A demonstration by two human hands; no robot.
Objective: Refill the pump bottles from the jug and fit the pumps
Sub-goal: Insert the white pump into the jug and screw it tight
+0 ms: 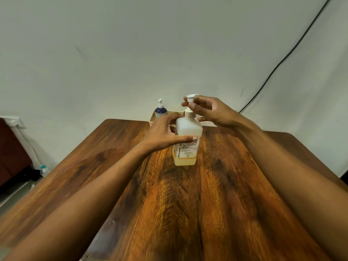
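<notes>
A translucent white pump bottle stands upright on the wooden table, with a thin layer of yellowish liquid at its bottom and a printed label on its front. My left hand grips the bottle's upper body from the left. My right hand pinches the white pump head above the bottle's neck. The pump's collar sits at the neck. No jug is in view.
A dark blue pump bottle with a white pump stands in a beige basket at the table's far edge, behind my hands. A black cable runs down the white wall at right. A small plastic bottle lies on the floor at left.
</notes>
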